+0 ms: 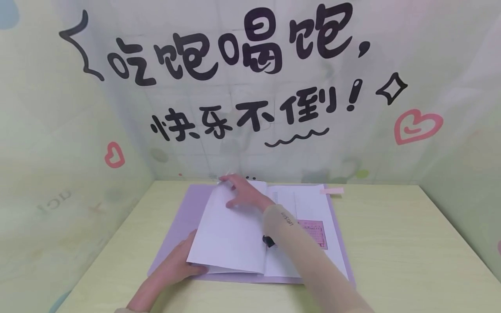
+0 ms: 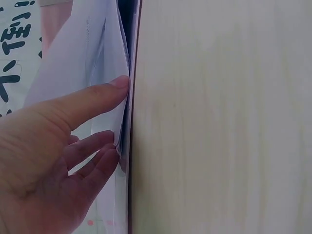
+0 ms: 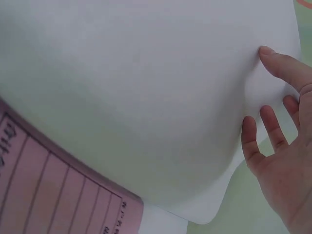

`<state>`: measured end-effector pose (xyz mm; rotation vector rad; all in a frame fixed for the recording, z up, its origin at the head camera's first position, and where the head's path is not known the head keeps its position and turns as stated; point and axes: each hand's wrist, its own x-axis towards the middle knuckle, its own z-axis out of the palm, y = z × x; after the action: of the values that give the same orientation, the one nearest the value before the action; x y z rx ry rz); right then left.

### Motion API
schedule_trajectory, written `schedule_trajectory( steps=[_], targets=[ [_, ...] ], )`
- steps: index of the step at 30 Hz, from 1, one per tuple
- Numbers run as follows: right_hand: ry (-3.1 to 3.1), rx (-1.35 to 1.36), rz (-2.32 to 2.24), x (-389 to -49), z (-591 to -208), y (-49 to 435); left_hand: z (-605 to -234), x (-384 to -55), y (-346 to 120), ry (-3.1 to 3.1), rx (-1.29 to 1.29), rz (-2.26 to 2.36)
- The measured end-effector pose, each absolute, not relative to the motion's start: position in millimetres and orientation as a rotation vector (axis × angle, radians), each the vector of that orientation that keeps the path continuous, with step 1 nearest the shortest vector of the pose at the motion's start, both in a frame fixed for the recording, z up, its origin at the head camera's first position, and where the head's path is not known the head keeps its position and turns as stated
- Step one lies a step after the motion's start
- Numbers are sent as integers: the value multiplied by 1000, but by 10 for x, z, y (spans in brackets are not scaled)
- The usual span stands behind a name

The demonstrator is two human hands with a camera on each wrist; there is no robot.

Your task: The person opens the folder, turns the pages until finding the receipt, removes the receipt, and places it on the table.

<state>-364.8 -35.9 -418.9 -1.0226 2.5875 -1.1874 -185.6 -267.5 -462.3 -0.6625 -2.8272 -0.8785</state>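
Note:
An open notebook [image 1: 303, 265] with a lilac cover [image 1: 180, 217] lies on the table. A white page [image 1: 231, 234] stands slightly lifted over its left side. In the head view my right hand [image 1: 244, 191] reaches across to the page's upper left edge. Its thumb touches the white sheet [image 3: 146, 87] in the right wrist view, the other fingers spread beside the edge. My left hand [image 1: 178, 263] is at the page's lower left corner. In the left wrist view, its thumb [image 2: 105, 97] and loosely bent fingers lie along the page edges.
On the notebook's right page is a pink card [image 1: 313, 232] with a printed grid. A pale pink tab [image 1: 332, 191] sticks out past the upper right edge. Light wood tabletop [image 1: 411, 243] surrounds the notebook, and a printed curtain [image 1: 235, 161] stands behind it.

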Motion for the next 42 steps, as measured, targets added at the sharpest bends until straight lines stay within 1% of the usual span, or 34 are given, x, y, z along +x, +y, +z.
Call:
schedule_trajectory(
  steps=[9,15,25,34,42],
  targets=[
    [2565,-976,-1053,-3560,-4340,-374,-4559,-1857,-2661,-2961,-530,-1021],
    [2565,-895,-964,-3487,-4395,-379,-4528,-1846,-2638,-3082,-459,-933],
    [2622,-906,-807,-3454,-4437,-437,-4562,-1850,-2659,-2978,-613,-857],
    [2609,-872,-736,-3458,-4438,-425,-4590,-1824,-2635,-2885,-650,-731],
    [2666,-965,-647,-3431,-4442,-455,-4597,-1808,-2644,-2877,-655,-701]
  ],
)
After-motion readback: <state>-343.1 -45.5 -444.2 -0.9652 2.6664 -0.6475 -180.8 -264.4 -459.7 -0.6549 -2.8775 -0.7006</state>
